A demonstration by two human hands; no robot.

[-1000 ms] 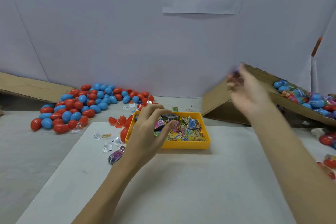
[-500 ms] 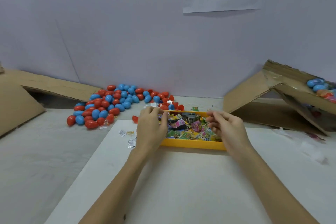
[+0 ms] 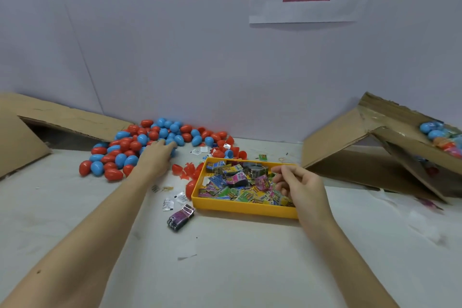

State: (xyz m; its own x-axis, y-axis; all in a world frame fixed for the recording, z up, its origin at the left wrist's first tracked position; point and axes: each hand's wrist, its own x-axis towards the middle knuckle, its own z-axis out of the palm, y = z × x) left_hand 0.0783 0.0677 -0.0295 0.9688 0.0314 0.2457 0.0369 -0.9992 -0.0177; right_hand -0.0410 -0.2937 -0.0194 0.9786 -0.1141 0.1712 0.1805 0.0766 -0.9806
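My left hand [image 3: 157, 156] is touching the far-left pile of plastic eggs [image 3: 126, 144], fingers spread. My right hand [image 3: 298, 189] is hovering, curled, over the yellow tray's [image 3: 240, 209] right edge; I cannot tell whether it pinches anything. Open table [image 3: 225, 270] is lying near me.

The pile of plastic eggs [image 3: 130, 144], glossy red and blue ones mixed, lies on the desk under and to the left of the left grip [image 3: 157, 157]. That grip's fingertips touch the nearest blue eggs, and a few more eggs lie just past it. The yellow tray [image 3: 240, 207], shallow and rectangular, sits flat on the desk beneath the right grip [image 3: 296, 185]. It holds small printed packets [image 3: 232, 179] in pink, green, blue and yellow, loosely heaped, mostly left of that grip.
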